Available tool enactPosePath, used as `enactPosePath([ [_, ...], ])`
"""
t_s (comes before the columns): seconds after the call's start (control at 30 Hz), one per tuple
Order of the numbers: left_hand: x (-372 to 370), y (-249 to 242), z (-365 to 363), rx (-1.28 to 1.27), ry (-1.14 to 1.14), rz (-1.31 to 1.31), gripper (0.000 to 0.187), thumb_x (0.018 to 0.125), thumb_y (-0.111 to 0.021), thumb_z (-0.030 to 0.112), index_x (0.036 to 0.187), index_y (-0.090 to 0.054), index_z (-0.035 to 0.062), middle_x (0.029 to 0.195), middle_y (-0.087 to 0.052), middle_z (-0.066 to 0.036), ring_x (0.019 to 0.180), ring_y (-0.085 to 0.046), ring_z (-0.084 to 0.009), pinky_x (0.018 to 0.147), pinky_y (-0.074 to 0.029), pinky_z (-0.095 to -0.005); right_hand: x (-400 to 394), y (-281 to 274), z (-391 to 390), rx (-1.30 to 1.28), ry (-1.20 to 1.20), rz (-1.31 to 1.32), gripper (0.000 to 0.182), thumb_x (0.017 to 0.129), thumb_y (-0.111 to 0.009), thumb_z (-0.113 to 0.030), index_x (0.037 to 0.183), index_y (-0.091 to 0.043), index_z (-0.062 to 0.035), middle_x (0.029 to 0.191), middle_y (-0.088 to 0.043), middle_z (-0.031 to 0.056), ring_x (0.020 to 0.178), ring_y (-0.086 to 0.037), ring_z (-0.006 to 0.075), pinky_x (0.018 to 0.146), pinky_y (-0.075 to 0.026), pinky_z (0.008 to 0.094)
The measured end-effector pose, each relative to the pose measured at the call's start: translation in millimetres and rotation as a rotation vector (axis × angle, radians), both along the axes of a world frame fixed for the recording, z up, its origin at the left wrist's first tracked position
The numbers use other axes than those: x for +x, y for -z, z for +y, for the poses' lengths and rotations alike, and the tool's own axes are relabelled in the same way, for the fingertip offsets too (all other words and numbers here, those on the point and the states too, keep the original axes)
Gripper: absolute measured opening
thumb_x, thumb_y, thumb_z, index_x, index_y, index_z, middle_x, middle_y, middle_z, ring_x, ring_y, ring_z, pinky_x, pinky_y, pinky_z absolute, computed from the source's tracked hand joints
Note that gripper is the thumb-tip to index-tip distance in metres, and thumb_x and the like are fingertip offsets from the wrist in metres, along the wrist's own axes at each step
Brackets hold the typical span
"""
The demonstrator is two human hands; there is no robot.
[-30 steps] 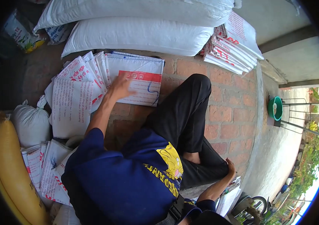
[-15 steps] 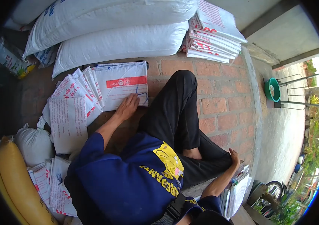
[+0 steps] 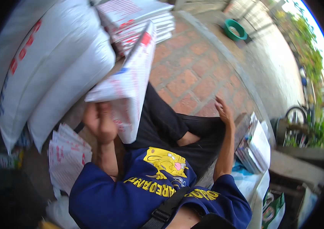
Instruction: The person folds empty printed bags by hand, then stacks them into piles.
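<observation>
My left hand (image 3: pixel 101 124) is at the lower left edge of a folded white sack (image 3: pixel 129 89) with red print. The sack is raised and tilted over my lap, and the hand is blurred, its fingers closed at the sack's edge. Over my bent leg, my right hand (image 3: pixel 224 109) is lifted with its fingers apart and nothing in it. A fanned pile of printed white sacks (image 3: pixel 68 154) lies to the left of my left arm.
Big filled white sacks (image 3: pixel 55 65) lie at the left. Behind the raised sack is a stack of folded sacks (image 3: pixel 143 17). Another stack (image 3: pixel 254 147) stands by my right arm. A green basin (image 3: pixel 235 30) sits beyond the brick floor (image 3: pixel 186 82).
The folded sack that lay flat under my left hand has come up off the floor and tilted. My right hand has lifted off my knee. The view has turned and shifted to the right.
</observation>
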State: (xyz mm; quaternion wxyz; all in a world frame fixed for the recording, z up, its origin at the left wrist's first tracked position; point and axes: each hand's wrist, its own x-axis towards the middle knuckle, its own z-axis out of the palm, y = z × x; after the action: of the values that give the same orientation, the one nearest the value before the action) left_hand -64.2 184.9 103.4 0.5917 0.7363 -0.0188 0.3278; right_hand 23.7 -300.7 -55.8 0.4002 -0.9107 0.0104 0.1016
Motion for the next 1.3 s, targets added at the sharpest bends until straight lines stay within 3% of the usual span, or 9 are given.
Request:
enactPosePath([
  [0.27,67.3,-43.9,-55.0,-0.762,0.219,0.160,0.050,0.102,-0.036,0.035,0.132,-0.046,-0.0032,0.126,-0.055,-0.017,0.106,-0.060,-0.0248,0.089,-0.050,-0.0372,-20.7,-51.7,114.0,0.875,-0.310,0.002,0.087,0.088,-0.052,-0.062,0.147,-0.029,-0.0032,0.148,-0.037,0.0132,0.137,-0.032,0.0264,0.113,-0.023,0.0419],
  [0.33,111.2,2.2,-35.3,-0.446,0.249,0.313,0.048,0.100,-0.044,0.031,0.134,-0.044,-0.0039,0.127,-0.054,-0.020,0.110,-0.058,-0.0272,0.095,-0.046,-0.0360,-46.9,-32.7,111.7,0.780,-0.177,0.262,0.072,0.092,-0.059,-0.043,0.144,-0.034,-0.0002,0.141,-0.045,0.0102,0.131,-0.039,0.0207,0.109,-0.030,0.0348],
  [0.43,118.6,61.5,-43.7,0.520,-0.109,0.352,0.052,0.095,-0.059,0.024,0.134,-0.041,-0.0053,0.126,-0.054,-0.024,0.110,-0.057,-0.0297,0.098,-0.041,-0.0332,-86.0,-50.1,129.0,1.519,-0.211,0.280,0.053,0.089,-0.067,-0.016,0.134,-0.047,0.0043,0.130,-0.054,0.0073,0.117,-0.051,0.0150,0.102,-0.040,0.0313],
  [0.47,106.3,58.0,-56.9,0.403,-0.073,0.239,0.056,0.092,-0.062,0.023,0.134,-0.040,-0.0061,0.125,-0.054,-0.024,0.111,-0.056,-0.0301,0.098,-0.041,-0.0348,-90.1,-59.1,135.8,1.394,-0.098,0.222,0.050,0.088,-0.067,-0.013,0.131,-0.049,0.0044,0.125,-0.057,0.0070,0.113,-0.054,0.0136,0.100,-0.042,0.0315],
  [0.6,41.9,43.3,-103.8,0.149,1.000,0.482,0.081,0.094,-0.045,0.058,0.140,-0.031,-0.0071,0.140,-0.039,-0.026,0.127,-0.045,-0.0341,0.106,-0.034,-0.0398,-90.8,-87.8,133.7,1.224,0.215,0.028,0.041,0.092,-0.063,-0.011,0.127,-0.051,0.0056,0.108,-0.065,0.0078,0.091,-0.063,0.0101,0.082,-0.052,0.0242],
  [0.7,16.9,13.0,-146.8,0.066,1.166,0.544,0.134,0.067,-0.061,0.079,0.148,0.009,-0.0020,0.147,-0.015,-0.038,0.135,-0.029,-0.0484,0.108,-0.031,-0.0498,-84.8,-108.4,128.6,1.193,0.260,-0.025,0.045,0.091,-0.065,-0.014,0.129,-0.048,0.0060,0.107,-0.064,0.0090,0.092,-0.063,0.0107,0.081,-0.053,0.0235],
  [0.9,19.2,8.4,-161.7,0.198,1.171,0.195,0.106,0.076,-0.067,0.043,0.149,-0.004,-0.0015,0.141,-0.025,-0.038,0.131,-0.036,-0.0471,0.105,-0.036,-0.0470,-92.9,-145.3,141.0,1.093,0.063,-0.175,0.067,0.091,-0.066,-0.026,0.142,-0.031,-0.0001,0.098,-0.053,0.0019,0.093,-0.053,0.0097,0.083,-0.045,0.0222],
  [1.0,27.6,5.2,-155.4,0.293,0.969,0.248,0.050,0.081,-0.060,0.019,0.124,-0.050,-0.0060,0.115,-0.057,-0.022,0.106,-0.059,-0.0319,0.092,-0.045,-0.0388,-96.6,-135.6,152.4,1.026,0.004,-0.138,0.079,0.086,-0.072,-0.031,0.146,-0.028,-0.0050,0.099,-0.047,0.0039,0.093,-0.050,0.0124,0.083,-0.044,0.0250],
  [1.3,19.4,3.7,-143.4,0.422,0.735,0.289,0.014,0.091,-0.054,0.010,0.092,-0.057,-0.0038,0.081,-0.062,-0.020,0.069,-0.065,-0.0296,0.060,-0.048,-0.0388,-116.8,-121.0,169.0,1.102,-0.026,0.209,0.099,0.076,-0.082,-0.017,0.150,-0.017,-0.0063,0.112,-0.043,0.0091,0.095,-0.055,0.0154,0.089,-0.049,0.0292],
])
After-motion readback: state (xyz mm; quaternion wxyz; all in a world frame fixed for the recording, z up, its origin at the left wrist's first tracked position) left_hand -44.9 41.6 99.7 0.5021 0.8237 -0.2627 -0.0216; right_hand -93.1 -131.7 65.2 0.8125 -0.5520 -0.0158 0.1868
